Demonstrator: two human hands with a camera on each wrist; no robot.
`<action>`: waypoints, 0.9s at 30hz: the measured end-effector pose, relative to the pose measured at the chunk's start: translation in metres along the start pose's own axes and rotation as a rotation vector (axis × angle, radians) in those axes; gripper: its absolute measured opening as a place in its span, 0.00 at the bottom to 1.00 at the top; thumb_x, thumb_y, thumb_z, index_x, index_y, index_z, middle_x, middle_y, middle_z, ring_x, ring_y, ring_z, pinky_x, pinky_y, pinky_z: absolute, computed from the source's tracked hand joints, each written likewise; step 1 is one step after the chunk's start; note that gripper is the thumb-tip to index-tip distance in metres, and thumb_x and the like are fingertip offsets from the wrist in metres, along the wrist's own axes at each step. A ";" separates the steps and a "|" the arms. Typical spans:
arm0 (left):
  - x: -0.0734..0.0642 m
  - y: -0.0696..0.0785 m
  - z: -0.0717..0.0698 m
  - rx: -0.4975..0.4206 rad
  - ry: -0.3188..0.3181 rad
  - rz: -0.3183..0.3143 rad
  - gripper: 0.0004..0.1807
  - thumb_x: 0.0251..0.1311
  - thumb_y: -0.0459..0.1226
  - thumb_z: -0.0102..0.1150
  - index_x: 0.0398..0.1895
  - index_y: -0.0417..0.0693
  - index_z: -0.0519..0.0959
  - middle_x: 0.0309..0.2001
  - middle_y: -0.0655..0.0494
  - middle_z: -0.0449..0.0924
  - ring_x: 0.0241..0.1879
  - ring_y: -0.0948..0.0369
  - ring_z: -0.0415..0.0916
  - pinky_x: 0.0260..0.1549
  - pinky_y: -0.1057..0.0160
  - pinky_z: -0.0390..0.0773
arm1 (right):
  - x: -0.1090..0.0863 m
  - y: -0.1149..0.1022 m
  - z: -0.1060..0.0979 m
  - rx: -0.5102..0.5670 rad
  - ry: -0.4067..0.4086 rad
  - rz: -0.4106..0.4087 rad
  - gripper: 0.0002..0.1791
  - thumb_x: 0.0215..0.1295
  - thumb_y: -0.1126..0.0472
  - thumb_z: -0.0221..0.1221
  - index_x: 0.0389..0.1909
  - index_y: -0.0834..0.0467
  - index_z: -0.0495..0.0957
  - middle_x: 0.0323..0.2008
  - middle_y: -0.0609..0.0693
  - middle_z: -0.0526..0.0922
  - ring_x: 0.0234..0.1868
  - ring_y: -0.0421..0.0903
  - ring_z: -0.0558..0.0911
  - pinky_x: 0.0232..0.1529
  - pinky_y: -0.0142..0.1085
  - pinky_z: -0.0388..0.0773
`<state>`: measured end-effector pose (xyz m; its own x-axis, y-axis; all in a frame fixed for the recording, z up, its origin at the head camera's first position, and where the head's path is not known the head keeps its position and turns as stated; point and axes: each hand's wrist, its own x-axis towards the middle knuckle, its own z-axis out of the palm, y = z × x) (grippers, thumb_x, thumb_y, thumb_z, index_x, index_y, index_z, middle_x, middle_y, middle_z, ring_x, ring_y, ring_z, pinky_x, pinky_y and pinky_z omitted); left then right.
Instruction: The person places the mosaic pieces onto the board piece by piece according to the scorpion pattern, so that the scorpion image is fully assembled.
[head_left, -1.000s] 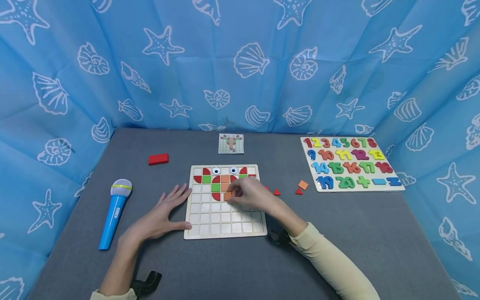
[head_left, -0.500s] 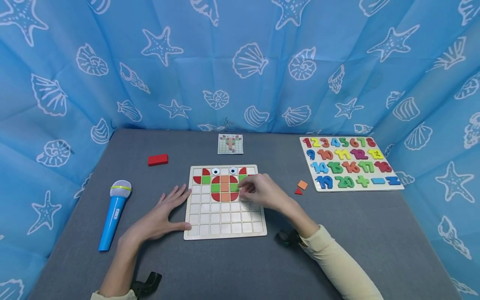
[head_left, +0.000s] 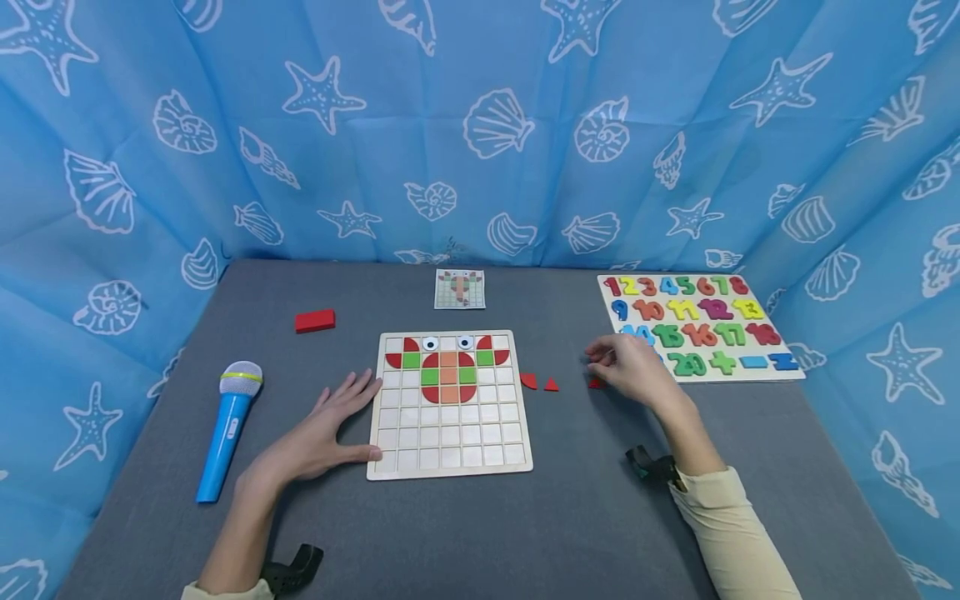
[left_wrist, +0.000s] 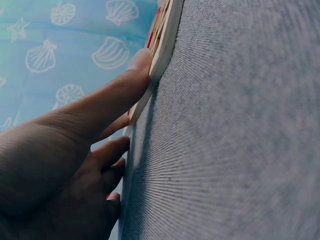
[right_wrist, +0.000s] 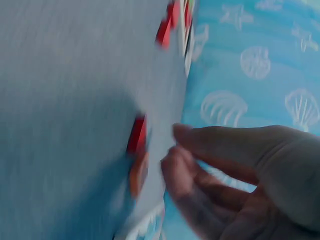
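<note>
With fingers spread, my left hand rests against the left edge of a wooden grid board; its thumb touches the rim in the left wrist view. Red, green and orange tiles and two eye pieces fill part of the grid's upper rows. My right hand hovers right of the board with nothing visible between thumb and fingers. Just beyond its fingertips in the right wrist view lie an orange square tile and a red triangle tile. In the head view the hand covers the orange one.
A red quarter-round tile and another red triangle lie beside the board. A pattern card and red block sit behind it. A toy microphone lies left; a number puzzle board lies right.
My right hand has left the orange tile it set in the grid and moved right, over the loose tiles by the number board. The left hand has stayed put.
</note>
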<state>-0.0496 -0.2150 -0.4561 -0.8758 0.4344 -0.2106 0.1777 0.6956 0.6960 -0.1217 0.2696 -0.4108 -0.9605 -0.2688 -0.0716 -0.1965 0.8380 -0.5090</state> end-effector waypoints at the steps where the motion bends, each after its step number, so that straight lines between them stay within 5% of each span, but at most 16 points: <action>1: 0.000 0.000 0.000 0.001 0.001 0.000 0.60 0.58 0.55 0.80 0.88 0.49 0.56 0.89 0.38 0.45 0.88 0.32 0.35 0.81 0.21 0.35 | -0.001 0.005 -0.002 -0.025 0.001 0.016 0.11 0.69 0.66 0.70 0.49 0.68 0.88 0.41 0.61 0.92 0.37 0.48 0.88 0.39 0.40 0.86; 12: 0.000 0.000 0.000 0.005 -0.002 -0.004 0.60 0.58 0.55 0.80 0.88 0.49 0.56 0.89 0.38 0.45 0.88 0.32 0.36 0.81 0.21 0.35 | -0.001 0.020 -0.008 -0.055 -0.066 0.060 0.07 0.70 0.62 0.70 0.38 0.62 0.85 0.34 0.55 0.87 0.33 0.45 0.81 0.36 0.36 0.76; 16: 0.001 0.000 0.001 0.012 -0.002 -0.004 0.60 0.59 0.55 0.80 0.88 0.49 0.56 0.89 0.39 0.45 0.89 0.32 0.36 0.81 0.21 0.35 | -0.001 0.015 -0.006 -0.001 -0.048 0.031 0.06 0.72 0.64 0.68 0.43 0.64 0.85 0.35 0.56 0.89 0.33 0.44 0.83 0.35 0.35 0.78; 20: 0.001 0.000 0.001 0.004 -0.001 0.000 0.60 0.59 0.55 0.80 0.88 0.49 0.56 0.89 0.38 0.45 0.88 0.32 0.36 0.81 0.21 0.35 | -0.003 0.000 0.000 0.123 -0.049 -0.014 0.10 0.75 0.66 0.65 0.52 0.66 0.84 0.40 0.60 0.93 0.34 0.45 0.90 0.34 0.34 0.84; 27: 0.000 0.000 0.000 0.005 0.001 0.003 0.60 0.58 0.54 0.80 0.88 0.49 0.56 0.89 0.38 0.45 0.89 0.32 0.36 0.81 0.21 0.35 | -0.006 -0.044 0.023 0.259 -0.049 -0.096 0.10 0.72 0.69 0.68 0.52 0.59 0.88 0.48 0.59 0.93 0.47 0.51 0.93 0.44 0.39 0.92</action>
<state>-0.0498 -0.2152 -0.4564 -0.8759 0.4354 -0.2079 0.1820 0.6972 0.6934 -0.1025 0.2233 -0.4078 -0.9281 -0.3688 -0.0511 -0.2229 0.6604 -0.7171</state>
